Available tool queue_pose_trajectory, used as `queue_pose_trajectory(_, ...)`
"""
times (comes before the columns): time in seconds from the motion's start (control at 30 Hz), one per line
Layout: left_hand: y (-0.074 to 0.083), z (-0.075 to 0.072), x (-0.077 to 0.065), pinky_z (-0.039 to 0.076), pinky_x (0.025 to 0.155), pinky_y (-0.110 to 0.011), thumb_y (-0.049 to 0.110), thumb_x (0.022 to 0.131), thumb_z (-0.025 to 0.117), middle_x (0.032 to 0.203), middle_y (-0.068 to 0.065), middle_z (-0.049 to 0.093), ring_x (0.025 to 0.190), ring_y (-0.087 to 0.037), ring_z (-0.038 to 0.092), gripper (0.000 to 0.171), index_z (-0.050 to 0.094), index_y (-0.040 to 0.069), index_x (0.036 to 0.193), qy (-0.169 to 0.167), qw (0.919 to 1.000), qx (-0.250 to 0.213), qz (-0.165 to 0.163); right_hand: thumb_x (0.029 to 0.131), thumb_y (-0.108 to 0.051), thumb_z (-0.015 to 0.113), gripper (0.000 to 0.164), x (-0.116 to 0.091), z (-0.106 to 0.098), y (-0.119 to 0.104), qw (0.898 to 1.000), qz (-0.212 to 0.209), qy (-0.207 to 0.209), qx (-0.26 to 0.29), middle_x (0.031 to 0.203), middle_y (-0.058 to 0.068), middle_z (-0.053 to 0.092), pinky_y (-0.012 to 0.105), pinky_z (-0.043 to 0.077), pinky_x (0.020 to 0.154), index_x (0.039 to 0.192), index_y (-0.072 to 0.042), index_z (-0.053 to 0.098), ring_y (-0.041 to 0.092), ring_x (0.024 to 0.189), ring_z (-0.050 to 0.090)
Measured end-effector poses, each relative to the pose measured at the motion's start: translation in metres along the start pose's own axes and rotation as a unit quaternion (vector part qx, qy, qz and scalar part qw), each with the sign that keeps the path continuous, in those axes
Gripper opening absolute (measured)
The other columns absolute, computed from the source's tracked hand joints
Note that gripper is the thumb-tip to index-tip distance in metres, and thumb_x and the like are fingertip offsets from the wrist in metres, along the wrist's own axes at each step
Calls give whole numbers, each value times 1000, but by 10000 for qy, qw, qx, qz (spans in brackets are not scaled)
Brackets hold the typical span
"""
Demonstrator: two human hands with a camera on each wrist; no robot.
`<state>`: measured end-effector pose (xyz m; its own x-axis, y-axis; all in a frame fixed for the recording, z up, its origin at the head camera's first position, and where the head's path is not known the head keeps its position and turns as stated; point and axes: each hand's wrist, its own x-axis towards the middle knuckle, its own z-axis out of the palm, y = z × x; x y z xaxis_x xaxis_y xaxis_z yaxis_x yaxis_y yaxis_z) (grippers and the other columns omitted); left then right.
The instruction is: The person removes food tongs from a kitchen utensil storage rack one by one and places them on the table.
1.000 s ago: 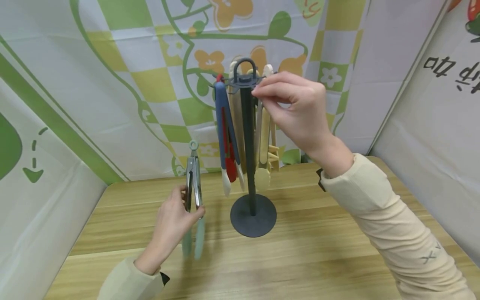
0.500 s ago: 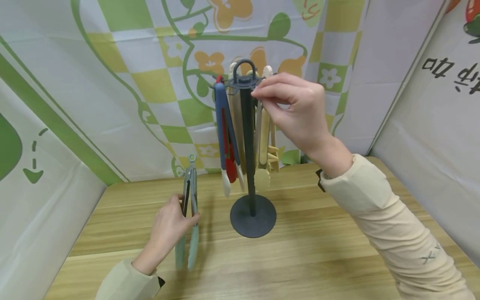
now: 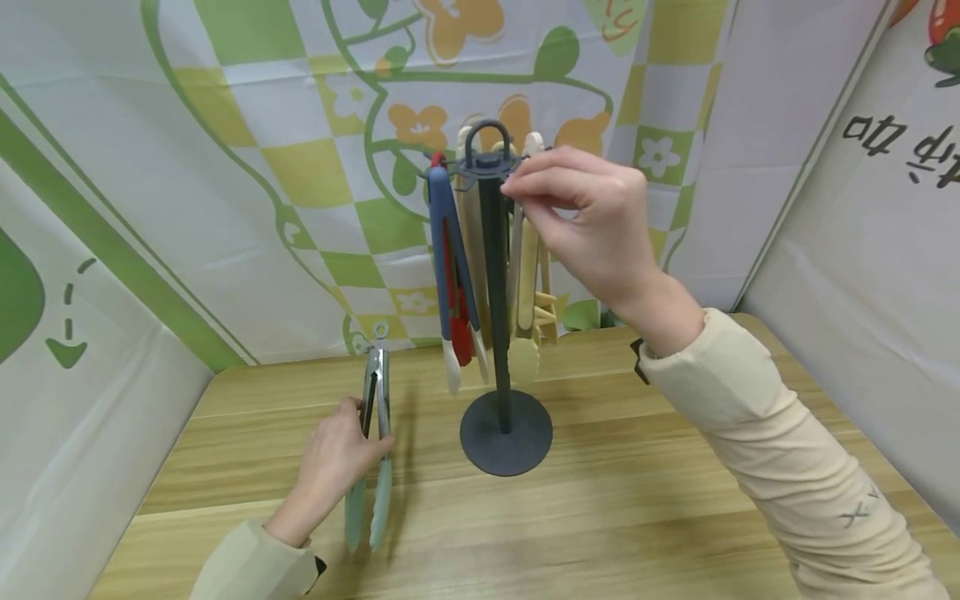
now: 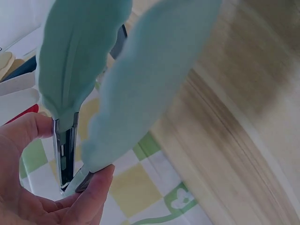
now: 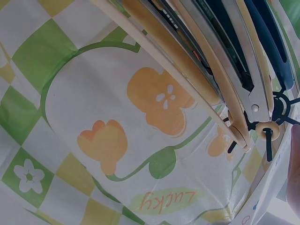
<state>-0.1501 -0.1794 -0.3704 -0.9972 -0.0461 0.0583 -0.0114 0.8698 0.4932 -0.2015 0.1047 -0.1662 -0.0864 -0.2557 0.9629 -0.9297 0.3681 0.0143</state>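
Observation:
My left hand [image 3: 333, 450] holds a pair of mint-tipped metal tongs [image 3: 381, 362] at the left, gripping both arms, thumb on one and fingers on the other. The hanging ring is up and the mint tips [image 4: 70, 56] point down toward the table; the two arms are slightly spread. A dark utensil stand [image 3: 495, 292] rises upright from its round base at the centre. My right hand [image 3: 592, 217] is raised beside its top, thumb and fingertips pinching at the hooked rim. In the right wrist view only a sliver of that hand shows, near the hooks [image 5: 281, 108].
Blue tongs [image 3: 442, 250] with white tips and a red utensil [image 3: 461, 333] hang on the stand's left. Yellow tongs [image 3: 528, 283] and wooden utensils hang at its right and back. The wooden table [image 3: 637, 500] meets a patterned cloth wall [image 3: 300, 175] behind.
The left hand has lowered the mint-tipped tongs, bringing them slightly left and toward me, away from the stand. The right hand has stayed at the stand's top.

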Motion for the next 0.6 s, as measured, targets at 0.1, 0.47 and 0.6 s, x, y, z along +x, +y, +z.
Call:
queue_pose_trajectory(0.1,-2,1,1,36,38,-28,24,73,69,64,-7,51,47,-16,45,62,45,-13,117,-97,9999,2,-75,78,11,63,10,0,0,0,10000,-4,0,-12,80,12,69,14,52,69,77,5,71,19,75,66)
queue_pose_trajectory(0.47,-10,8,6,35,40,-28,23,70,69,64,-7,50,51,-18,45,51,50,-9,104,-199,9996,130,-143,78,11,62,11,0,0,1,10000,-14,8,34,80,11,69,14,52,68,76,5,71,18,74,66)
queue_pose_trajectory(0.6,-13,12,7,35,40,-27,23,71,70,63,-7,49,49,-17,44,42,50,-7,94,-241,9995,181,-118,78,11,63,11,0,0,1,10000,-15,10,5,80,11,69,14,51,68,76,5,71,19,74,66)
